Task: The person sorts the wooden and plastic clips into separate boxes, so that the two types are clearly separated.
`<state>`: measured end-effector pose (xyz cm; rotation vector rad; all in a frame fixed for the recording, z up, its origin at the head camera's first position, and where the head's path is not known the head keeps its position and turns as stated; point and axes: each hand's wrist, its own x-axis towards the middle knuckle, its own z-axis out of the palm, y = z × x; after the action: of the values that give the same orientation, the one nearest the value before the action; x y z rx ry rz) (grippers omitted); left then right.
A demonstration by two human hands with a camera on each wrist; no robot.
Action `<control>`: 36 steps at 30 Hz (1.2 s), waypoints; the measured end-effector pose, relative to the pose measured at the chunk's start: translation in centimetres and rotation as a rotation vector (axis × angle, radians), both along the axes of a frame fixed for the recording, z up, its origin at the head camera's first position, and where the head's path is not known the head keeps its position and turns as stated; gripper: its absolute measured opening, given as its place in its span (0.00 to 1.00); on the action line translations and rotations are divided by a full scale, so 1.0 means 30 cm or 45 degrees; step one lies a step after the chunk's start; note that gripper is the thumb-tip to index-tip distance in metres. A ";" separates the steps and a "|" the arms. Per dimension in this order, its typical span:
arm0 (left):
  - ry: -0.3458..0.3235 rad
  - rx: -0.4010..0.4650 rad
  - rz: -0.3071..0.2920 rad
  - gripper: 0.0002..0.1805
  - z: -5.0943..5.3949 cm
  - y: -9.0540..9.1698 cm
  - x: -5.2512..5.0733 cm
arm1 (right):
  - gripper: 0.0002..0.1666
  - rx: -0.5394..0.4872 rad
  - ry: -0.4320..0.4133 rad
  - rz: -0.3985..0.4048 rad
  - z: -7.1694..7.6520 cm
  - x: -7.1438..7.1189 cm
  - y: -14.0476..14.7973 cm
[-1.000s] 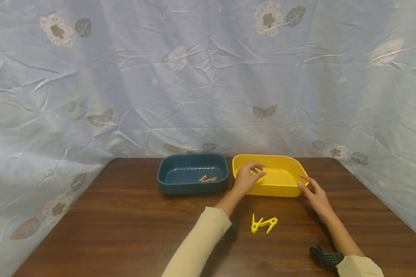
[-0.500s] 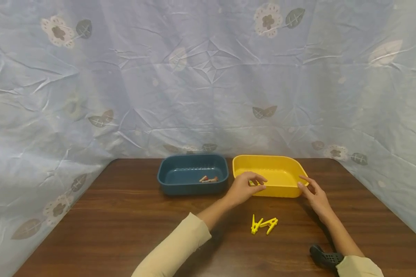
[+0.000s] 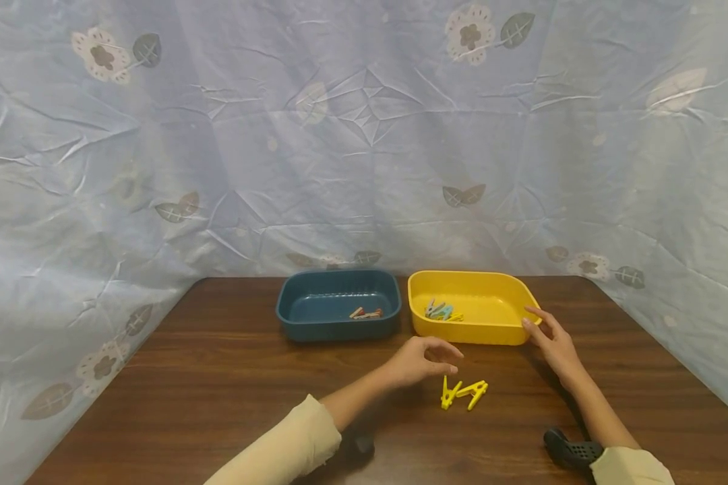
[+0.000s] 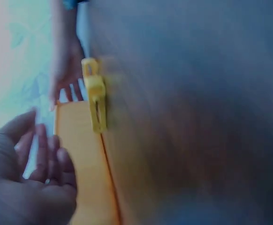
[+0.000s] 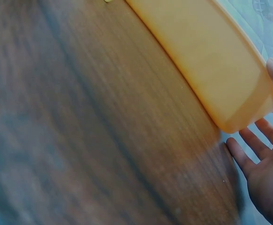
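Two yellow clothespins (image 3: pixel 464 391) lie close together on the wooden table. My left hand (image 3: pixel 421 362) hovers just behind and left of them, its fingers loosely bent and nothing between them. In the left wrist view, one yellow clothespin (image 4: pixel 97 93) shows past the left hand (image 4: pixel 35 171). My right hand (image 3: pixel 555 347) rests at the right front corner of the yellow basin (image 3: pixel 473 334), thumb and fingers spread around that corner. The right wrist view shows the right hand (image 5: pixel 272 173) with its thumb at the rim. Several blue, grey and yellow clothespins (image 3: pixel 441 312) lie inside this basin.
A dark blue basin (image 3: pixel 338 330) stands left of the yellow one, with a few small reddish-brown and pale clothespins (image 3: pixel 366 314) in it. Behind the table (image 3: pixel 218 377) hangs a flowered curtain (image 3: pixel 364 168). A black strap device (image 3: pixel 570 450) sits at the right wrist.
My left hand has come out of the yellow basin and moved toward me, down near the two loose clothespins. The clothespins inside the basin are now uncovered. My right hand stays at the corner.
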<state>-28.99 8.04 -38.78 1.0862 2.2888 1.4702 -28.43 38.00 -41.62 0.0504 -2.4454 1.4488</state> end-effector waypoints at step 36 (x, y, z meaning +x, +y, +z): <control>0.133 -0.223 -0.122 0.20 -0.089 -0.063 -0.009 | 0.33 0.013 -0.042 0.016 0.003 0.001 0.006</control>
<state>-29.26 6.16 -41.45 1.2276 2.3469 1.1788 -28.39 38.19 -41.53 0.0441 -2.4835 1.4533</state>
